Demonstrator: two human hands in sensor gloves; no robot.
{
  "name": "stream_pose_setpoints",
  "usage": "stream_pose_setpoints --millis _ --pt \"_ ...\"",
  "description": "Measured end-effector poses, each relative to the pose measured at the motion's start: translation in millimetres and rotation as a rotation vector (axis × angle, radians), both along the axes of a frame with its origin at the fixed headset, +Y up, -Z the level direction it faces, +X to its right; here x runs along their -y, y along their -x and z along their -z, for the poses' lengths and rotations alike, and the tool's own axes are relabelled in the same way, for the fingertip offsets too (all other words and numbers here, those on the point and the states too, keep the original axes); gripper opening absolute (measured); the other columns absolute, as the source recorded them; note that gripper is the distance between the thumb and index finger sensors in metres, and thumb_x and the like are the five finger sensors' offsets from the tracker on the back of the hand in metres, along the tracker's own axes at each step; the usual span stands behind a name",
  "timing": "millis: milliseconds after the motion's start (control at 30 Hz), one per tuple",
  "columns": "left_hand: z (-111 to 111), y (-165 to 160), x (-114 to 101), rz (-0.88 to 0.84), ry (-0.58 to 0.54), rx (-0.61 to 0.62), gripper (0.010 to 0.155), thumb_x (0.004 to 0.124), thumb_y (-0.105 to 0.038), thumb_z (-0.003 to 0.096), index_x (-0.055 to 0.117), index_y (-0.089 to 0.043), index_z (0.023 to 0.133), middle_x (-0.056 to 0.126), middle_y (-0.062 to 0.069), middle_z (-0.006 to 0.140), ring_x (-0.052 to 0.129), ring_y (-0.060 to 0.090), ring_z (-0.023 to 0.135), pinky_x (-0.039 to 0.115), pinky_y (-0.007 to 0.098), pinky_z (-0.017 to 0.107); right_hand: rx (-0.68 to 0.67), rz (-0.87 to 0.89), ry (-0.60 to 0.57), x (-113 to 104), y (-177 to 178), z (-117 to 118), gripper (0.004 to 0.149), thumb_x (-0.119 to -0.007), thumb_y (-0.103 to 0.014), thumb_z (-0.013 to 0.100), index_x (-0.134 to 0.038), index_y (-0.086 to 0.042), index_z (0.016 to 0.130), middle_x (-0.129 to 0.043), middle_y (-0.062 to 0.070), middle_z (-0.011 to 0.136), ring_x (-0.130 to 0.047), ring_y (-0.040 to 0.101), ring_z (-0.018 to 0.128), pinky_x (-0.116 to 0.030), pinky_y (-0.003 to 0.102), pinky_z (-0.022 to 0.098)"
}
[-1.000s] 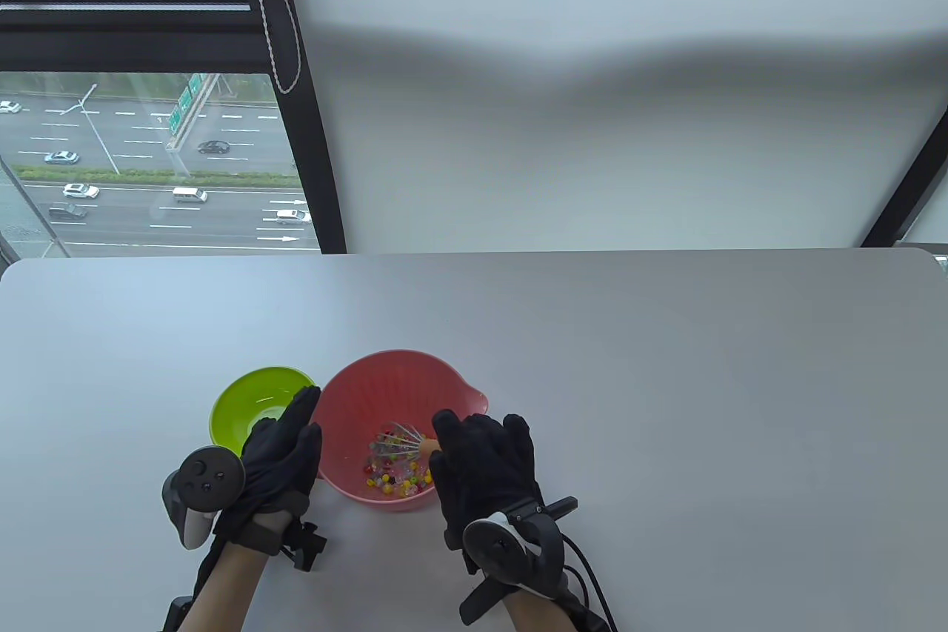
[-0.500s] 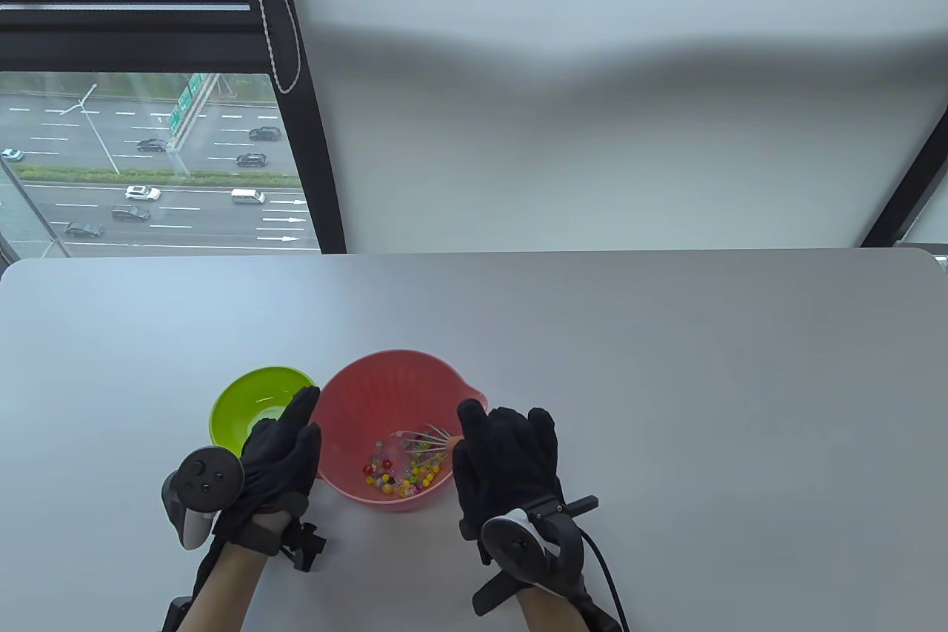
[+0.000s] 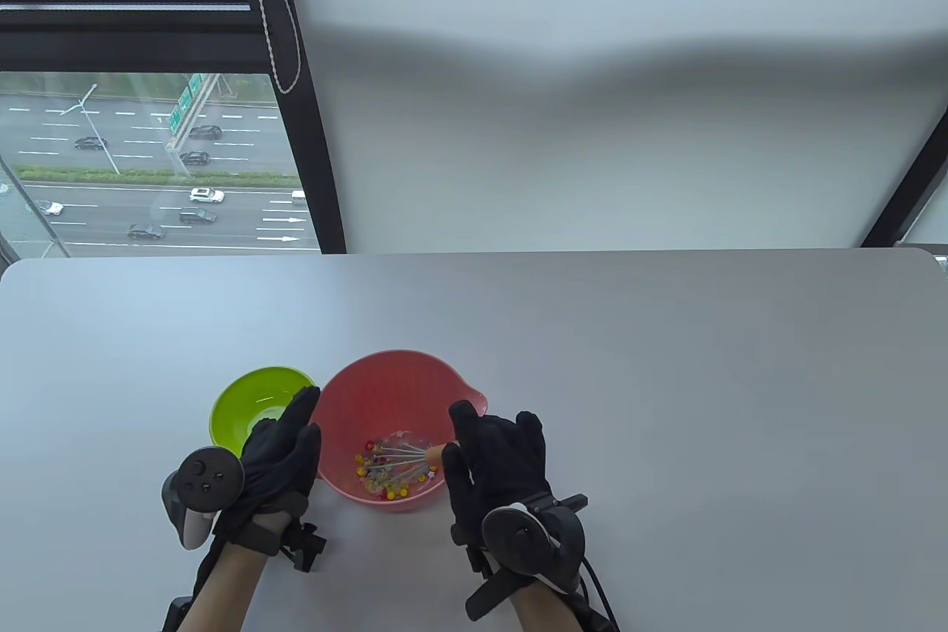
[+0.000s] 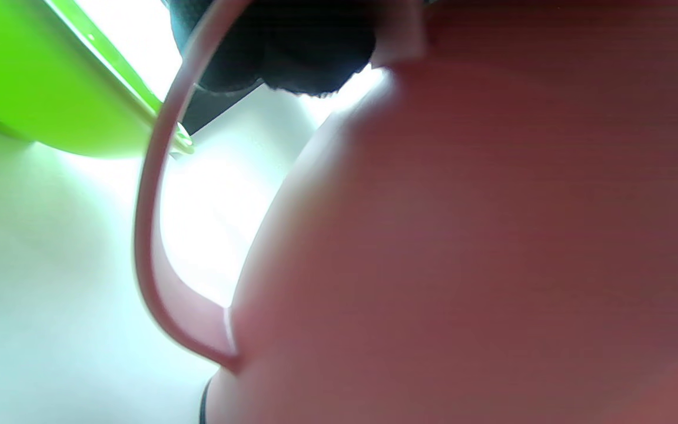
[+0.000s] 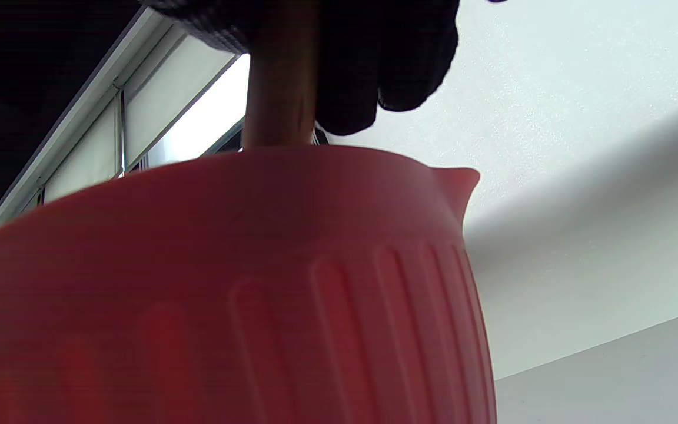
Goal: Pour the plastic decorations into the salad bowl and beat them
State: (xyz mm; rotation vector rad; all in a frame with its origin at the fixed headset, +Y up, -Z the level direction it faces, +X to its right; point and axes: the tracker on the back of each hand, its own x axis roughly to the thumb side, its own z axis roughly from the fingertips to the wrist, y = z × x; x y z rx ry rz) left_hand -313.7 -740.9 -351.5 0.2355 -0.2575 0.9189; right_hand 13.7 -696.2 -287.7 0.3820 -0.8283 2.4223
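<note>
The pink salad bowl (image 3: 385,384) stands near the table's front edge, with small colourful plastic decorations (image 3: 385,475) scattered on its bottom. My right hand (image 3: 492,461) grips the wooden handle (image 5: 280,88) of a wire whisk (image 3: 404,456), whose head lies among the decorations. In the right wrist view, the handle dips behind the bowl's rim (image 5: 227,171). My left hand (image 3: 281,450) holds the bowl's left side, its fingertips (image 4: 292,47) over the top of the bowl's loop handle (image 4: 150,206).
An empty green bowl (image 3: 252,402) sits just left of the pink one, touching my left fingers; its edge (image 4: 33,76) shows in the left wrist view. The grey table (image 3: 666,365) stretches right and back to a window and blind.
The whisk head has swept from the bowl's right side toward its middle and left, shifting the decorations. My right hand swung right, then back a little. The left hand stayed put.
</note>
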Motion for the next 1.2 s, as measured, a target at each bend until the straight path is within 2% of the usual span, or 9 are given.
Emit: stream_pose_setpoints --millis 300,567,1200 --pt "0 0 0 -0.002 0.001 0.002 0.066 0.056 -0.060 0.0582 0.055 -0.024 0.113 0.083 0.006 0.074 0.074 0.037 0.078 0.035 0.063 0.077 0.002 -0.067 -0.020 3 9 -2 0.057 -0.062 -0.052 0.062 -0.037 -0.039 0.112 -0.076 -0.014 0.095 -0.070 0.022 0.094 -0.034 0.053 0.080" --pt "0 0 1 -0.005 0.001 0.003 0.066 0.056 -0.060 0.0581 0.055 -0.024 0.113 0.083 0.006 0.074 0.074 0.037 0.078 0.035 0.063 0.077 0.045 -0.161 -0.096 2 11 -4 0.057 -0.061 -0.051 0.062 -0.036 -0.039 0.112 -0.075 -0.013 0.096 -0.068 0.023 0.095 -0.033 0.053 0.080" --pt "1 0 2 -0.007 0.003 0.006 0.066 0.055 -0.060 0.0581 0.054 -0.024 0.113 0.082 0.006 0.074 0.073 0.037 0.078 0.034 0.063 0.077 0.098 -0.094 -0.114 -9 -10 -4 0.056 -0.060 -0.051 0.062 -0.039 -0.036 0.112 -0.079 -0.011 0.087 -0.070 0.024 0.090 -0.033 0.053 0.079"
